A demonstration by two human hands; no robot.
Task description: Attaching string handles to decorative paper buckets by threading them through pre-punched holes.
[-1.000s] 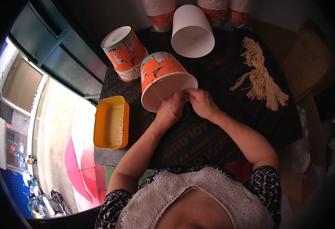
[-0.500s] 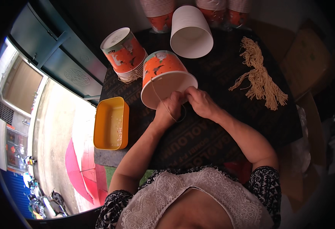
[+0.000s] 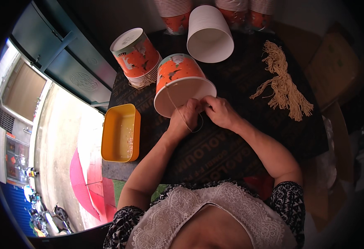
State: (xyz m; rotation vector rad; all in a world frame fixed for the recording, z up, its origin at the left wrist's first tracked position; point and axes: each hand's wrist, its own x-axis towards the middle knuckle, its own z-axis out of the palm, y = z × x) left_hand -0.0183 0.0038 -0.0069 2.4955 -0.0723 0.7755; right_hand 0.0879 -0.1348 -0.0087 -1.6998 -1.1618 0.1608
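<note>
An orange paper bucket (image 3: 177,71) with grey and dark printed figures lies tilted on the table, its white mouth facing me. A thin beige string (image 3: 177,108) leaves the left side of its rim, crosses my left wrist and loops back up between my hands. My left hand (image 3: 183,117) is closed at the near right part of the rim, thumb up. Close against it, my right hand (image 3: 219,111) pinches at the right edge of the rim, where the string runs up. The string's end and most fingertips are hidden.
Upside-down orange buckets with strings (image 3: 135,58) stand stacked at the far left. Behind are a white bucket (image 3: 209,35) on its side and bucket stacks (image 3: 175,16). A beige string bundle (image 3: 282,81) lies right; a yellow tub (image 3: 121,133) with small bits stands left, by an open doorway.
Both hands stay at the rim, with only slight finger movement. The whole view has shifted a little; nothing else has visibly moved.
</note>
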